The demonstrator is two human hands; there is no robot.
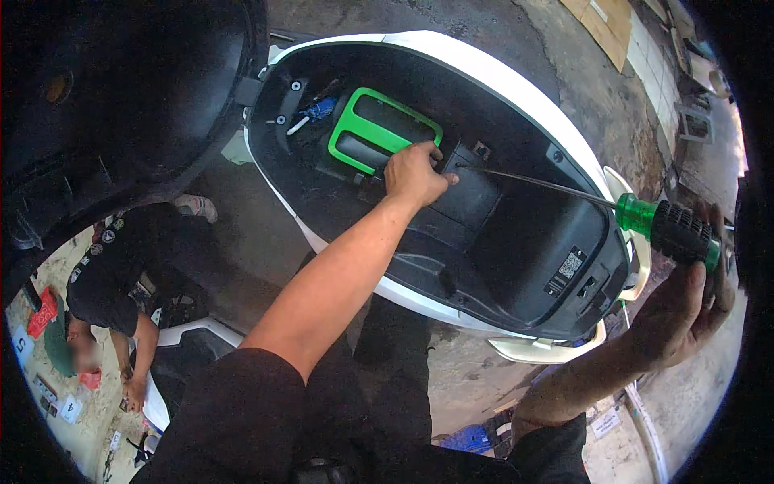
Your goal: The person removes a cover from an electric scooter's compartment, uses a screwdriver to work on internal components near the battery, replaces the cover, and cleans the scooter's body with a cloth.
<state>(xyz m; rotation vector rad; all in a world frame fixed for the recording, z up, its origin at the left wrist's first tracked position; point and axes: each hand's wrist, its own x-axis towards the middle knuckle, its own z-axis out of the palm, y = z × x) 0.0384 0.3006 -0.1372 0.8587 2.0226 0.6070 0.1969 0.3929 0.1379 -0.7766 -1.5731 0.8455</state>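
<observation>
My right hand (pixel 709 274) grips a long screwdriver (pixel 637 214) by its green and black handle. The thin shaft reaches left into the black under-seat storage box (pixel 524 234) of a white scooter. Its tip is close to the thumb of my left hand (pixel 415 173), beside a panel (pixel 472 189) in the box floor. The left fingers are curled together; what they pinch, if anything, is hidden. Just beyond them lies a green plastic frame (pixel 363 125) with two long openings, and the left fingers overlap its right corner.
The raised black seat (pixel 161 89) fills the upper left. A small blue item with a white end (pixel 316 111) lies in the box's far left end. At lower left another person (pixel 121 266) in black bends beside a second vehicle. Cardboard (pixel 601 24) lies at top right.
</observation>
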